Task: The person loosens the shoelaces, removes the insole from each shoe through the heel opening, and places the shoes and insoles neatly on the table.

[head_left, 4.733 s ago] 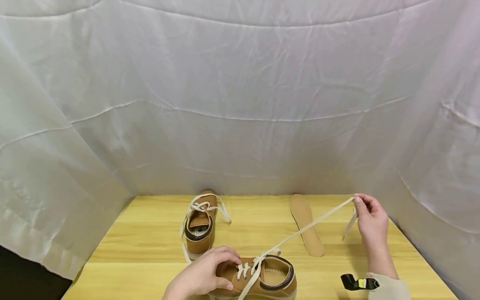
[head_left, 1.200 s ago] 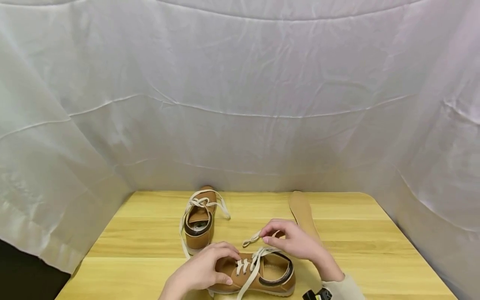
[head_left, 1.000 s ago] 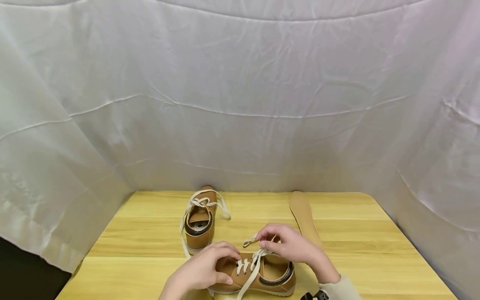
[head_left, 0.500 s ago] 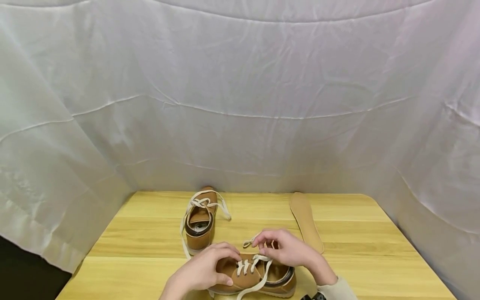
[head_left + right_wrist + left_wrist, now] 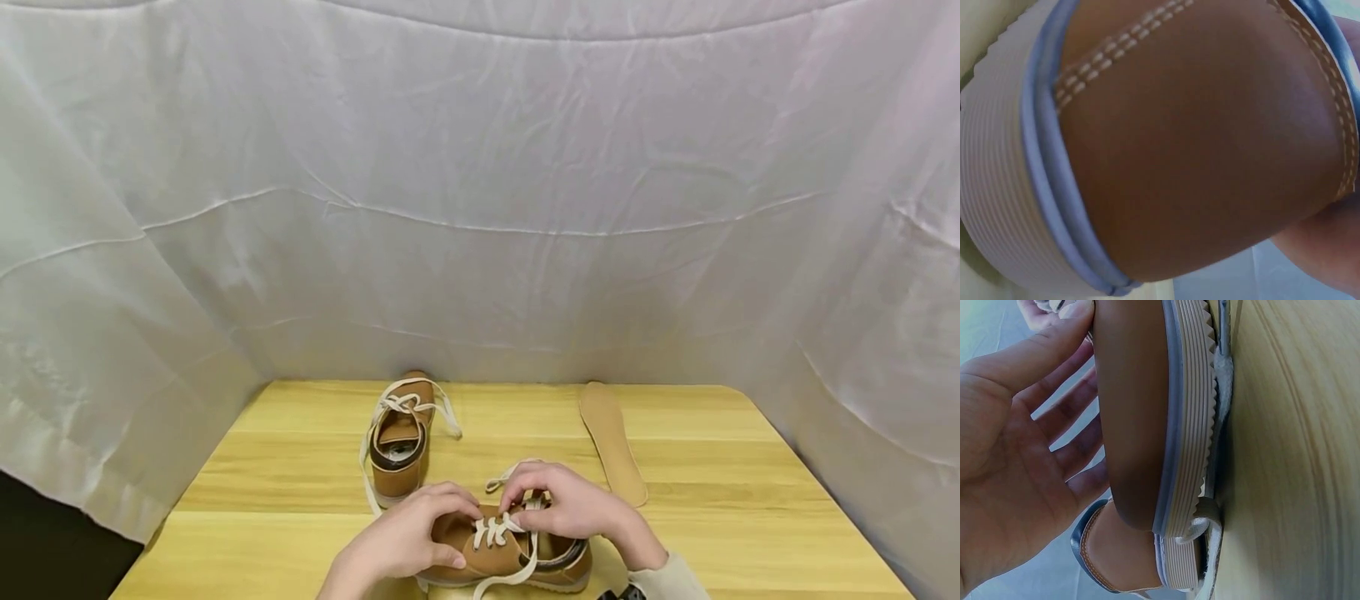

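A brown leather shoe (image 5: 486,562) lies sideways near the front of the table, toe to the left. My left hand (image 5: 408,533) holds its toe, thumb on the near side and fingers over the far side; the left wrist view shows this hand (image 5: 1029,444) against the toe (image 5: 1132,412). Over the tongue, my right hand (image 5: 566,504) pinches the white shoelace (image 5: 492,532) at the upper eyelets between thumb and fingers. One lace end trails down the near side, and another loop lies behind the shoe. The heel (image 5: 1197,137) fills the right wrist view, hiding the fingertips.
A second brown shoe (image 5: 395,479) with loose white laces stands behind, to the left. A tan insole (image 5: 611,442) lies at the back right of the wooden table (image 5: 712,467). Grey curtains (image 5: 525,275) enclose the back and sides.
My right hand earlier drew a lace out taut to the far right, then came back to the shoe. It has since shifted left and down onto the upper lacing. The left hand stays put.
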`<state>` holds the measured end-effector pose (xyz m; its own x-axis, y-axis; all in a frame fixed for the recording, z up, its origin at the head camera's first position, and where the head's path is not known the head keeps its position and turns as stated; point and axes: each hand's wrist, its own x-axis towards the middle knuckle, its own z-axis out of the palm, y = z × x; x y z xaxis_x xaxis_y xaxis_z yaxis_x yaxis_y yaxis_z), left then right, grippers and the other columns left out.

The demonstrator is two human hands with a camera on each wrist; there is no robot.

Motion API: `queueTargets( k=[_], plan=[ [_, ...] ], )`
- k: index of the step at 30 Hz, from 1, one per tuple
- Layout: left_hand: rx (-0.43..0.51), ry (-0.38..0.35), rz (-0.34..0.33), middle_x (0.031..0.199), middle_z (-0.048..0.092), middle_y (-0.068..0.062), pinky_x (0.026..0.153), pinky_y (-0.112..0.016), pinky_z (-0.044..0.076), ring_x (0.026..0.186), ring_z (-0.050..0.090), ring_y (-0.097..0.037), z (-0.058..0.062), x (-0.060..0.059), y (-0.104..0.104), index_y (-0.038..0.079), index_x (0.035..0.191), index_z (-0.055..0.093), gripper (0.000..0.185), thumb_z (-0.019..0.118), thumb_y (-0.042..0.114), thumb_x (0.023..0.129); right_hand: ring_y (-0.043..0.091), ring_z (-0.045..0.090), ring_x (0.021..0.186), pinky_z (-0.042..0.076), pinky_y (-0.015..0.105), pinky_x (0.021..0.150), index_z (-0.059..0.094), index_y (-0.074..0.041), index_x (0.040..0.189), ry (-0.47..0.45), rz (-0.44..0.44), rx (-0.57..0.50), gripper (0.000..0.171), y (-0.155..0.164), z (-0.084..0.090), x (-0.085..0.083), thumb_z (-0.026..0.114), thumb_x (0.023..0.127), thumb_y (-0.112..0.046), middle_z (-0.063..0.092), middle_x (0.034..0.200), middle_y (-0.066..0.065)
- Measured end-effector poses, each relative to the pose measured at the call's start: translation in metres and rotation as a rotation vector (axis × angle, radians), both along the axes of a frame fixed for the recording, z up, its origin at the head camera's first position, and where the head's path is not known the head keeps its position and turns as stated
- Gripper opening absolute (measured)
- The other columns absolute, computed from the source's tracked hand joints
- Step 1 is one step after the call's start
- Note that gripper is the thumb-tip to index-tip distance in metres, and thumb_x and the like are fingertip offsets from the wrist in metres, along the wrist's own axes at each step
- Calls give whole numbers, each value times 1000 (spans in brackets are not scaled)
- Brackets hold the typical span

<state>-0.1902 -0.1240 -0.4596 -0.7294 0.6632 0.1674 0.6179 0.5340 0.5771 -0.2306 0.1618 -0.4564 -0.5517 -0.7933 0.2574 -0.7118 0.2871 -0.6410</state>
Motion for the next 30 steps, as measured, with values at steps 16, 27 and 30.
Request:
queueTargets(
  k=[16, 27, 30],
  plan=[
    [8, 19, -5, 127, 66, 12, 104, -33, 50, 121, 59, -11, 0, 1, 0, 24, 119, 74, 43, 91, 23, 79, 12, 62, 113, 50, 36, 99, 73, -26, 101, 19, -7, -27, 14, -5, -5, 1, 69, 96, -12, 73, 112, 1],
    [4, 4, 3, 127, 65, 12, 105, -35, 50, 122, 58, -13, 1, 1, 1, 25, 120, 74, 44, 91, 24, 79, 9, 65, 105, 56, 31, 86, 74, -21, 104, -39, -48, -56, 7, -6, -6, -1, 68, 102, -18, 72, 114, -3],
    [-2, 7, 8, 127, 65, 13, 106, -35, 49, 123, 58, -12, 1, 1, 0, 25, 120, 74, 44, 91, 24, 79, 10, 66, 106, 57, 32, 89, 75, -18, 109, -29, -18, -75, 10, -7, -5, -1, 68, 102, -16, 73, 116, 2]
  ],
)
